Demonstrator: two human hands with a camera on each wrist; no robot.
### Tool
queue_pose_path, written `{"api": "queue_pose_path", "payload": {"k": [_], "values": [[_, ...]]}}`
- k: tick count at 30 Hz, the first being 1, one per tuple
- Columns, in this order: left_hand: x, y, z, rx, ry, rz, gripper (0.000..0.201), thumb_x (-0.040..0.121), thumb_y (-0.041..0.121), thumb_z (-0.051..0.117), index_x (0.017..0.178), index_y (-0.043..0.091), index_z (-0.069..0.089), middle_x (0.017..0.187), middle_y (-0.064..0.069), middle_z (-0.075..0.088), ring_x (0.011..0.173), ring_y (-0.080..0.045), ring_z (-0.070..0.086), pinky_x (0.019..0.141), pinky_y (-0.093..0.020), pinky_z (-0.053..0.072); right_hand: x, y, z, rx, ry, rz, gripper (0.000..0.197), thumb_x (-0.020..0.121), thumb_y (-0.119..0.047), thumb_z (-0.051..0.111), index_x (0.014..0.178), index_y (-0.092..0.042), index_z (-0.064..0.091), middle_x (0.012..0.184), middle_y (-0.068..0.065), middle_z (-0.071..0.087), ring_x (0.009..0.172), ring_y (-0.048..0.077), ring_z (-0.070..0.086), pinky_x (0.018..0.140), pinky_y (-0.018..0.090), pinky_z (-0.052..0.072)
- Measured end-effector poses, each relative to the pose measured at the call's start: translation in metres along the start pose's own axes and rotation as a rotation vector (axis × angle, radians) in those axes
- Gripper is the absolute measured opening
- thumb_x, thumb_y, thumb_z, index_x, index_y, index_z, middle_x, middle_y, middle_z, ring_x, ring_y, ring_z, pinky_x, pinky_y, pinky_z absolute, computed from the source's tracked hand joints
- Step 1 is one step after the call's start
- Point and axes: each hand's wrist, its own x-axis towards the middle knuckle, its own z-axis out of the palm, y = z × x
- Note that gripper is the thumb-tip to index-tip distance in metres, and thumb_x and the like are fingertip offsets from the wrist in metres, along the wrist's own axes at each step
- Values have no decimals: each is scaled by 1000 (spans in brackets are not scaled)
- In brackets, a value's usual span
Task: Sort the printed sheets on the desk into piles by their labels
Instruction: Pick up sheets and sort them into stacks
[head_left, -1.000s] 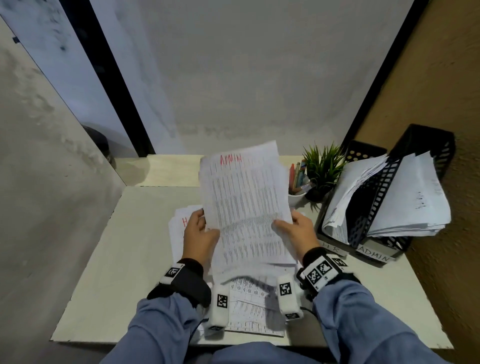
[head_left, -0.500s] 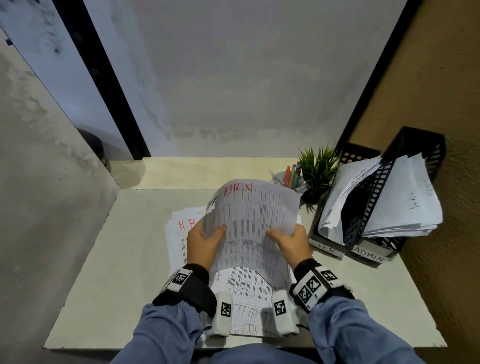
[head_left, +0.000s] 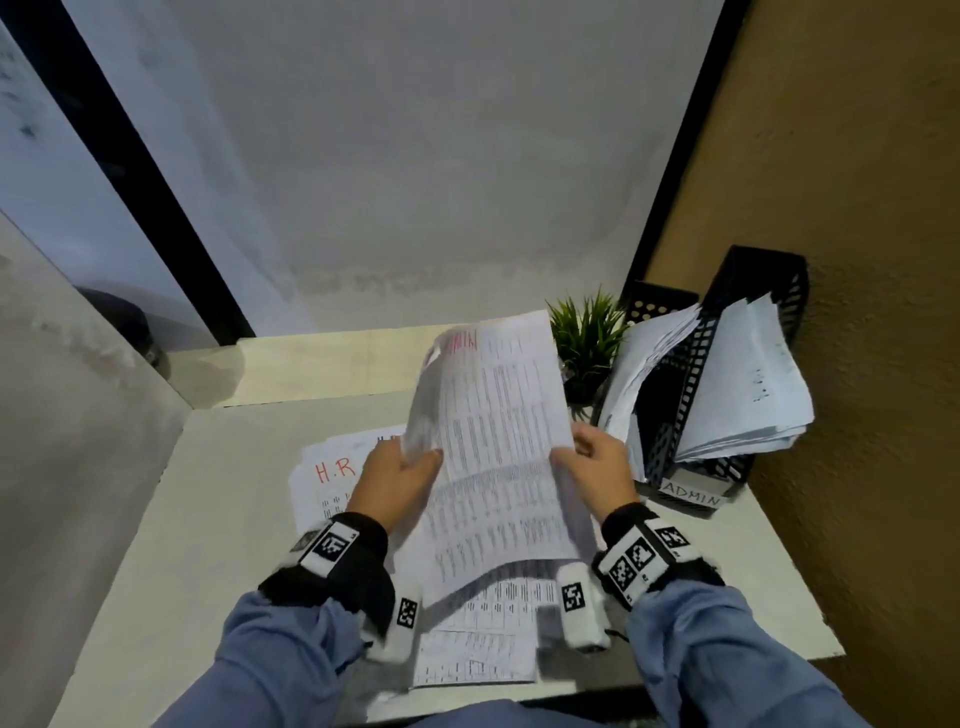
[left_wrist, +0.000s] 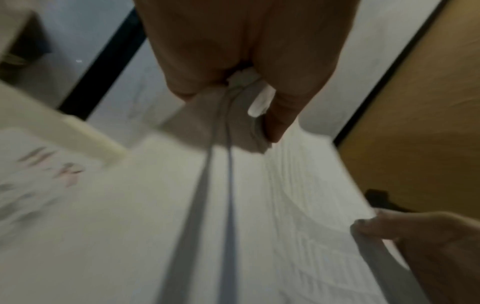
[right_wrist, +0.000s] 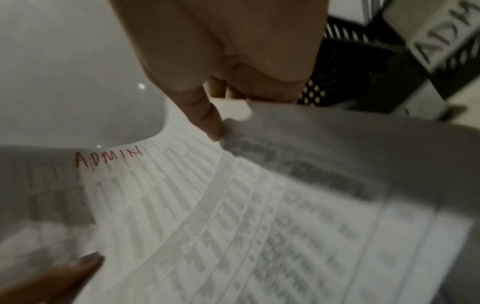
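A printed sheet marked ADMIN in red (head_left: 498, 441) (right_wrist: 233, 216) is held up above the desk, tilted toward the right. My left hand (head_left: 400, 478) (left_wrist: 246, 82) pinches its left edge, and my right hand (head_left: 597, 467) (right_wrist: 228, 82) pinches its right edge. Under it a pile of printed sheets (head_left: 483, 644) lies on the desk, with a sheet marked H.R in red (head_left: 332, 470) showing at the left. A black mesh tray labelled ADMIN (head_left: 691, 493) (right_wrist: 441, 41) holds a stack of paper at the right.
A small green plant (head_left: 587, 338) stands behind the held sheet, beside the black trays (head_left: 660, 306). White partition walls close the desk (head_left: 208, 519) at the left and back, a brown wall at the right.
The ADMIN sheet sagged and bent half a second ago; now it is lifted again and swung right toward the trays. Both hands kept hold and moved right with it.
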Motion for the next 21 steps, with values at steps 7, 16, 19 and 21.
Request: {"api": "queue_pose_path", "payload": {"k": [7, 16, 19, 21], "values": [[5, 113, 30, 131, -61, 314, 26, 82, 14, 53, 58, 12, 41, 59, -9, 44, 56, -18, 43, 56, -28, 34, 38, -23, -98, -327, 669, -262, 39, 81, -25, 67, 118, -14, 59, 105, 11, 55, 97, 24, 51, 85, 36, 45], [3, 202, 114, 369, -36, 663, 41, 85, 8, 48, 53, 20, 26, 49, 4, 31, 47, -13, 31, 43, -21, 20, 69, 1, -167, -399, 675, 288, 75, 65, -41, 80, 122, -1, 52, 123, 24, 57, 110, 39, 55, 92, 49, 47], [4, 210, 137, 424, 27, 736, 26, 85, 9, 46, 63, 17, 34, 55, 2, 35, 56, -23, 37, 51, -30, 19, 71, 4, -170, -414, 651, 269, 44, 69, -23, 76, 104, 1, 63, 104, 23, 66, 92, 37, 64, 77, 41, 53], [2, 212, 148, 426, 52, 773, 11, 85, 8, 46, 76, 13, 49, 64, -2, 47, 62, -25, 43, 54, -27, 24, 73, 4, -173, -403, 639, 240, 35, 71, -17, 71, 101, -1, 64, 100, 22, 67, 89, 36, 64, 78, 40, 53]]}}
